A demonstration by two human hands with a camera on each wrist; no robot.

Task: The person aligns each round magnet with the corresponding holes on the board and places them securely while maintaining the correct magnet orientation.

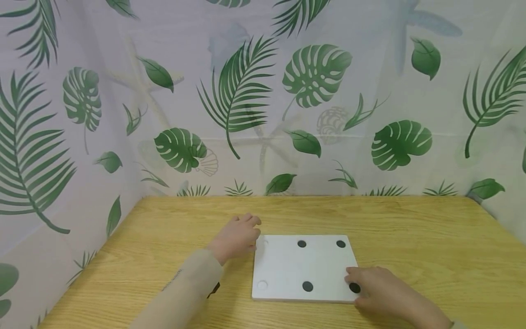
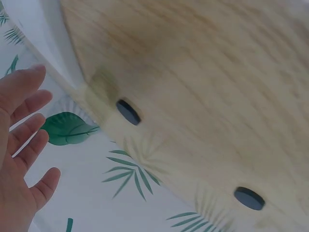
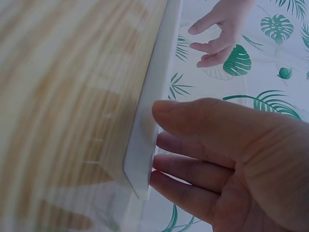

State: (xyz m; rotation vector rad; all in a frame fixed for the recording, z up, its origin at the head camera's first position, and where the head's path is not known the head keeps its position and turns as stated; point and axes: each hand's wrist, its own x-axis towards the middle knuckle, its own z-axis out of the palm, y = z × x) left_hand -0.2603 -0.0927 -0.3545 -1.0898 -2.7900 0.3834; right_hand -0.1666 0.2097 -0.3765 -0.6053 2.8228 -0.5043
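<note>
A white rectangular board [image 1: 283, 269] lies on the table. Black discs sit on it, including a back-right disc [image 1: 340, 244] and one at the front right corner [image 1: 355, 288]; pale round marks [image 1: 262, 285] show at its left corners. My left hand [image 1: 236, 237] is beside the back left corner, its fingers [image 2: 30, 126] loosely bent with nothing between them. My right hand [image 1: 382, 290] holds the board's front right corner, with thumb and fingers against its edges [image 3: 145, 130]. Two more black discs [image 2: 128, 112] lie on the table near the left arm, mostly hidden in the head view.
The wooden table [image 1: 423, 237] extends around the board on all sides. A white cloth printed with green leaves [image 1: 255, 105] hangs behind the table and along its left side. The left sleeve [image 1: 185, 288] covers part of the table's front left.
</note>
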